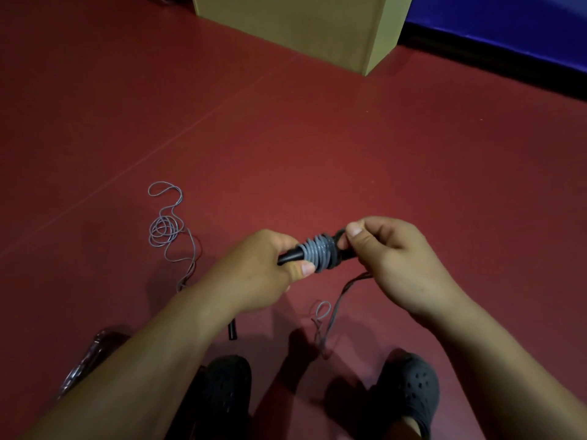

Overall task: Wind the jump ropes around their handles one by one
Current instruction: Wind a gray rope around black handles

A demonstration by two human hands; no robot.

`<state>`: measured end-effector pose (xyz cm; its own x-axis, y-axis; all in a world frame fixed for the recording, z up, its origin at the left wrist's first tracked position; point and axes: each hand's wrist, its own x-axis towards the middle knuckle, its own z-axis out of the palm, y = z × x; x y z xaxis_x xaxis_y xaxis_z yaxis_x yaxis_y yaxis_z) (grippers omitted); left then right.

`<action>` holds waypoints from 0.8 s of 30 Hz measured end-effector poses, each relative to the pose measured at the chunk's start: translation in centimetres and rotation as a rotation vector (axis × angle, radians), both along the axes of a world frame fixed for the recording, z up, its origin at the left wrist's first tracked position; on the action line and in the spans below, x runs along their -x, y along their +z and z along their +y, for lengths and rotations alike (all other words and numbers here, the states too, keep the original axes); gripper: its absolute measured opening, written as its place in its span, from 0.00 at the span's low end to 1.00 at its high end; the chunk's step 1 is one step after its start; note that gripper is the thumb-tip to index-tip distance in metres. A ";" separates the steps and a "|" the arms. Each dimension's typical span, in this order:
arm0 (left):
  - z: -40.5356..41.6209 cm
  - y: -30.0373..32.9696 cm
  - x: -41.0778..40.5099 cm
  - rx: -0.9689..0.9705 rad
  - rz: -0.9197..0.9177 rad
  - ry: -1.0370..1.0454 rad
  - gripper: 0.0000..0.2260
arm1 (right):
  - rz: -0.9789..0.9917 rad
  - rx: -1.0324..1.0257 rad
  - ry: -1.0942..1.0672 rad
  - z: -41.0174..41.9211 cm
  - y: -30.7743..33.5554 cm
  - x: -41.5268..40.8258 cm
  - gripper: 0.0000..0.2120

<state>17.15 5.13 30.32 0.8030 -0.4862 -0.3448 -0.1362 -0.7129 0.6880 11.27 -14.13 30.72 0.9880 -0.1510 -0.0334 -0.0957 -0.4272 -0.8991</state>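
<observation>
here, both hands meet above the red floor (317, 138) with a black handle (290, 256) held crosswise between them. the left hand (260, 268) grips the bare left end of the handle, thumb pressed along it just beside the grey rope coils (317, 250) wound round its middle. the right hand (390, 258) pinches the right end, thumb and fingers curled over the dark turns there — a loose strand (333, 308) drops from under that hand to the floor and ends in a small loop between the black shoes (409, 385). to the left, well apart from the hands, a second grey rope (165, 231) lies in a loose tangle, and a short black handle end (232, 330) shows just beside the left forearm. ahead, the floor runs open up to a tan box (301, 27) and a blue wall (508, 30) — both far from the hands.
</observation>
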 end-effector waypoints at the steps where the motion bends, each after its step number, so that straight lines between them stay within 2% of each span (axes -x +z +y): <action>1: 0.0 0.1 0.1 0.002 0.034 -0.029 0.07 | 0.013 0.003 0.018 0.0 -0.1 0.0 0.16; 6: 0.5 0.8 0.3 0.014 0.200 -0.144 0.08 | 0.131 0.001 0.057 -0.2 0.2 0.1 0.17; 9: 0.7 1.5 0.5 0.034 0.264 -0.205 0.09 | 0.098 0.288 0.085 -0.8 0.1 0.0 0.18; 11: 0.8 1.8 0.7 0.078 0.329 -0.255 0.09 | 0.086 0.364 0.079 -1.1 0.4 0.0 0.18; 13: 1.0 2.1 0.7 0.147 0.399 -0.284 0.11 | 0.094 0.263 0.058 -1.4 0.8 0.0 0.17; 18: 0.8 2.4 0.7 0.307 0.480 -0.336 0.14 | 0.162 -0.144 -0.060 -1.7 1.9 -0.1 0.17; 24: 0.6 2.3 0.8 0.436 0.508 -0.336 0.07 | 0.258 -0.323 -0.072 -2.0 2.3 0.0 0.13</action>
<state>16.31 5.69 32.58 0.3799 -0.8547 -0.3537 0.1112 -0.3374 0.9348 11.29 -16.18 33.01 0.9282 -0.1608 -0.3355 -0.3548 -0.1112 -0.9283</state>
